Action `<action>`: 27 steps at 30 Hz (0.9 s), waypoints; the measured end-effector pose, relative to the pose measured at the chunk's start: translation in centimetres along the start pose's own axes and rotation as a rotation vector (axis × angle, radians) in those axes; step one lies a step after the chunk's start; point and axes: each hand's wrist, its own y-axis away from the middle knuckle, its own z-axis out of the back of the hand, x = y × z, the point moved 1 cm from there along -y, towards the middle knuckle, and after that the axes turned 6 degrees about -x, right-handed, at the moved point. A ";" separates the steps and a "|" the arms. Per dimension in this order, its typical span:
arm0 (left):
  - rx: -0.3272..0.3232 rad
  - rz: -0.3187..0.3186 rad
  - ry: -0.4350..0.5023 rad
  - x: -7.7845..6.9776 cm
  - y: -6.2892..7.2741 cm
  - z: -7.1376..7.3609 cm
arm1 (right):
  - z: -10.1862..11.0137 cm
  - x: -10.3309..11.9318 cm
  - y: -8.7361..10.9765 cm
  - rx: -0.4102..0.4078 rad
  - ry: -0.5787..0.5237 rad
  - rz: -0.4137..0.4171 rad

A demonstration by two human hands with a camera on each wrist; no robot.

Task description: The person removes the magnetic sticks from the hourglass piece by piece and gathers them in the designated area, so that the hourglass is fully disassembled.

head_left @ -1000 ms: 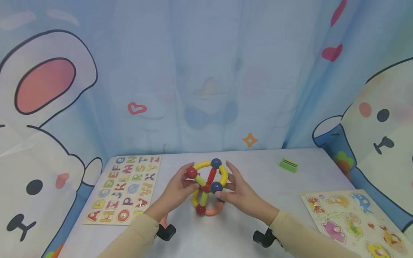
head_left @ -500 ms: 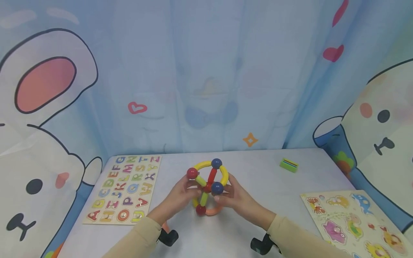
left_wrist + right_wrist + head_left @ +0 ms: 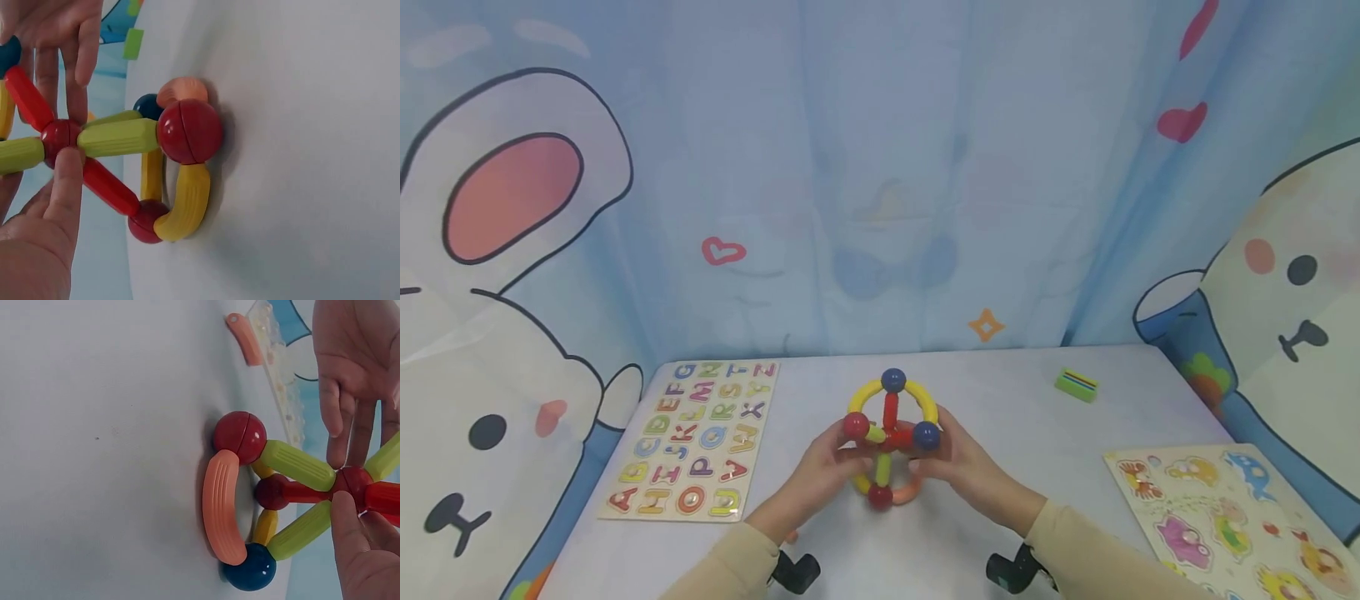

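A magnetic ball-and-rod toy stands on the table, built of red and blue balls with straight and curved rods. Its upper ring has yellow curved rods, and straight red and green rods meet at a red centre ball. My left hand grips it from the left, thumb against the centre ball. From the right, my right hand holds it, its thumb also at the centre. Below, an orange curved rod joins a red ball to a blue ball. Some fingers are hidden behind the toy.
An alphabet puzzle board lies at the left, an animal puzzle board at the front right. A small green striped block sits at the back right. A loose orange curved rod lies near the alphabet board. A curtain hangs behind the table.
Between my hands the toy has turned: its top blue ball has shifted left, the front blue ball right. Both hands have slid lower on it and keep hold.
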 end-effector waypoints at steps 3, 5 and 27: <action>0.011 -0.015 0.015 0.0 0.1 -0.4 | 0.1 0.0 0.0 -0.002 -0.005 0.002; 0.009 -0.023 0.010 0.0 0.2 -0.6 | 0.1 0.0 -0.1 -0.003 -0.003 -0.001; 0.011 -0.095 -0.047 -0.4 1.5 -0.6 | 1.1 -0.8 -1.0 -0.005 -0.036 0.014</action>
